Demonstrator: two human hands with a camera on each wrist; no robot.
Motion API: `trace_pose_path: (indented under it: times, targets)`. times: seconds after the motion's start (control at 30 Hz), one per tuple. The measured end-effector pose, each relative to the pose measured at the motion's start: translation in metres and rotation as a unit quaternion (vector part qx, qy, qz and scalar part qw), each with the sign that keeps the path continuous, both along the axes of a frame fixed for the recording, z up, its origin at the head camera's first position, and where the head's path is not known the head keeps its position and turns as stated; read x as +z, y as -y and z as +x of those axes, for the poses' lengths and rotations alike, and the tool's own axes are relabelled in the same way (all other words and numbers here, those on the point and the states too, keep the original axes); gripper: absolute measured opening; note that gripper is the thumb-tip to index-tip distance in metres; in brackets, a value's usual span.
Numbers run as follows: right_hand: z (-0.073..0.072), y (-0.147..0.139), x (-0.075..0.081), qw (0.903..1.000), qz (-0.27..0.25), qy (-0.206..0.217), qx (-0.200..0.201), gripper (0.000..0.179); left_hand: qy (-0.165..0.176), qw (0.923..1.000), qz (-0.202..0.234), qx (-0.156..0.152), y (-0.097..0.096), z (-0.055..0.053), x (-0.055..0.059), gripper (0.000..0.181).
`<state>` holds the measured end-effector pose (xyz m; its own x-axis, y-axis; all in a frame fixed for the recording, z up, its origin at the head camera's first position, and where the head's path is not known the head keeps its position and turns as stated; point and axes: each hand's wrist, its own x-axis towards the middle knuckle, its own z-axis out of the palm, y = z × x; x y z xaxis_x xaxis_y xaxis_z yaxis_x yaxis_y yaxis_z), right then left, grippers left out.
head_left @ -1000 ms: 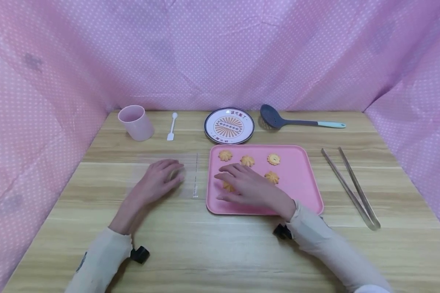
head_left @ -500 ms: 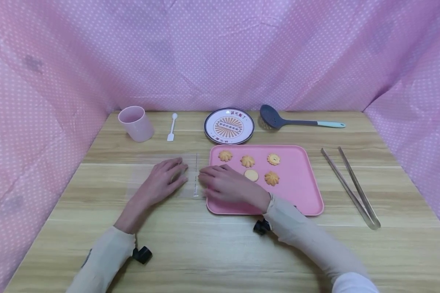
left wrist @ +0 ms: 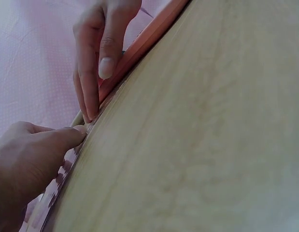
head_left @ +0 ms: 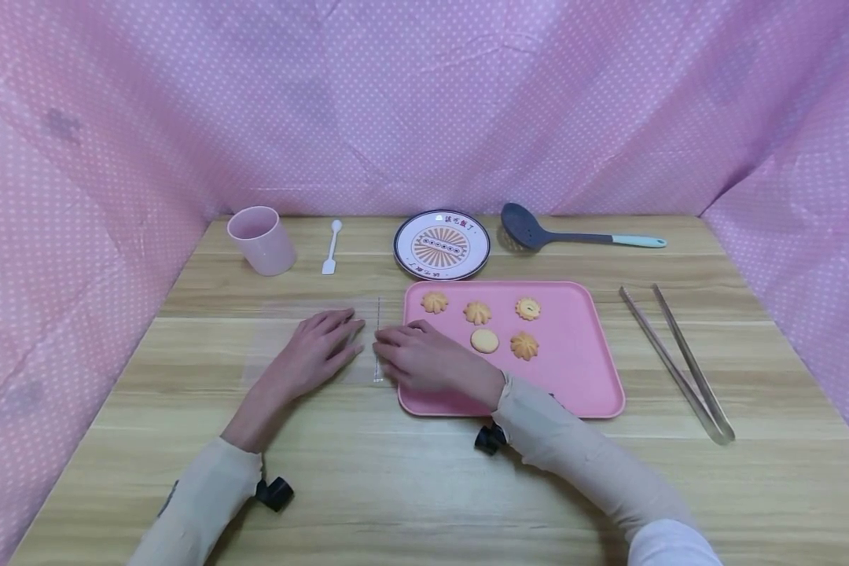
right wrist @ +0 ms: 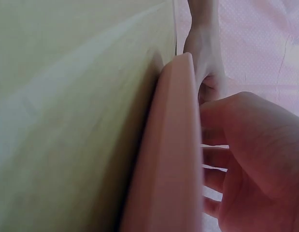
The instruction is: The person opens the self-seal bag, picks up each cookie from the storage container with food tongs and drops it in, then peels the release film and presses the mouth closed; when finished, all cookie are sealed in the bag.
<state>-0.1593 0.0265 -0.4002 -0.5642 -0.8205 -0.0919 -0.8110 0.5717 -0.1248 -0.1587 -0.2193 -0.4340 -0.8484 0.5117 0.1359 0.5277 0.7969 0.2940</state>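
A clear plastic bag lies flat on the table, its edge strip beside the pink tray. My left hand rests on the bag, thumb and fingers spread a little apart. In the left wrist view its thumb touches the bag close to the other hand. Across the tray's left rim reaches my right hand, its fingertips down at the bag's edge strip and its thumb held apart. Several cookies lie on the tray, among them a smooth round one. What lies under either palm is hidden.
Behind the tray is a patterned plate, with a skimmer to its right. Metal tongs lie right of the tray. A pink cup and a small white spoon are at the back left.
My right hand has moved left from over the tray's cookies to the bag's edge, uncovering the smooth round cookie. My left hand has shifted only slightly to the right.
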Motion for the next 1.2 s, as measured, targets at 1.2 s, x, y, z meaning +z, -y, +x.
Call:
trace_pose_path:
  times: [1.2]
  targets:
    - [0.0012,-0.0012,0.0016,0.9999,0.013,-0.008,0.001,0.038,-0.177,0.9731,0.121,-0.085,0.0071,-0.0017,-0.0015,0.024]
